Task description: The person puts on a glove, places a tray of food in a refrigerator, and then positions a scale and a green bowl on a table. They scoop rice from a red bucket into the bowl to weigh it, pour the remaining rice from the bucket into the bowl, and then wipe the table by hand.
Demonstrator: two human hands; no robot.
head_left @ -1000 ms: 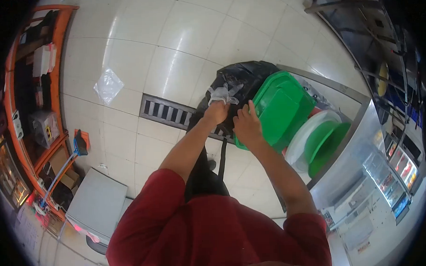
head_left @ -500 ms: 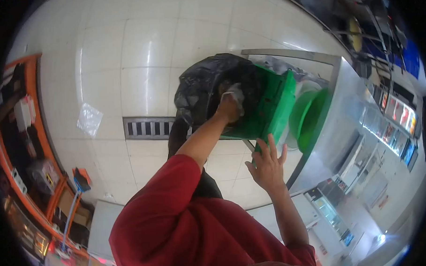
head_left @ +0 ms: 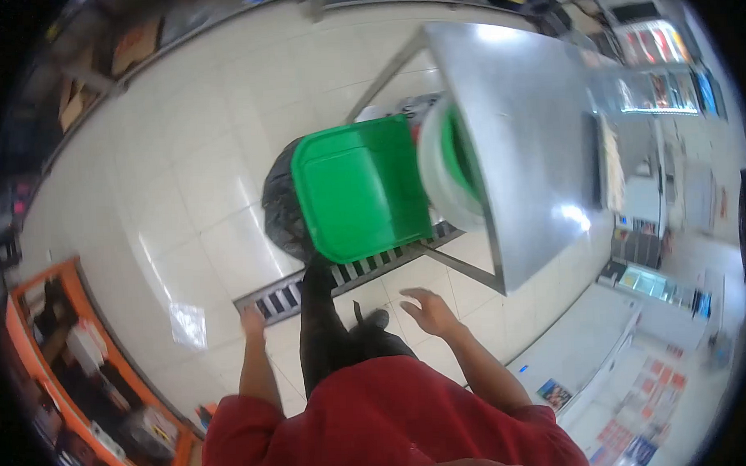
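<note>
A green trash bin point(head_left: 363, 192) stands in front of me with its lid down. Its black bag liner point(head_left: 283, 207) bulges out along the left side. My left hand point(head_left: 253, 321) hangs by my left leg, near the end of the floor drain; it is small and smeared, so its fingers do not show clearly. On the other side, my right hand point(head_left: 432, 311) is held in the air below the bin, fingers apart and holding nothing. Neither hand touches the bin.
A steel table point(head_left: 526, 154) stands at the right, with a round white tub point(head_left: 447, 177) beneath its edge. A drain grate point(head_left: 350, 273) crosses the tiled floor. A clear plastic bag point(head_left: 188, 325) lies at left, near an orange-framed shelf point(head_left: 86, 374). A white chest freezer point(head_left: 549, 342) stands lower right.
My left hand has come out of the bin and no longer shows the crumpled clear plastic. The lid has come down. My right hand has left the bin's edge, and my view has turned.
</note>
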